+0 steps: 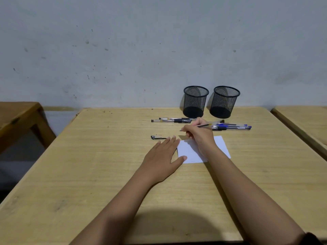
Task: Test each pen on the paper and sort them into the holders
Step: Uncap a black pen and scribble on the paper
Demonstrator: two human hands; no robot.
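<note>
My right hand (200,134) grips an uncapped clear pen (210,124) in a writing hold, its tip pointing left just beyond the far edge of the white paper (222,145). My left hand (162,154) lies flat on the table, thumb pressing the paper's left corner. A loose black pen cap (156,137) lies just beyond its fingertips. Two black-ink pens (174,120) lie left of the right hand, and a bunch of blue pens (233,127) lies to its right. Two black mesh holders (195,101) (224,101) stand by the wall; both look empty.
The wooden table (106,174) ends at a grey wall behind the holders. A second table (304,121) stands close on the right, and a darker wooden table (17,114) on the left across a gap.
</note>
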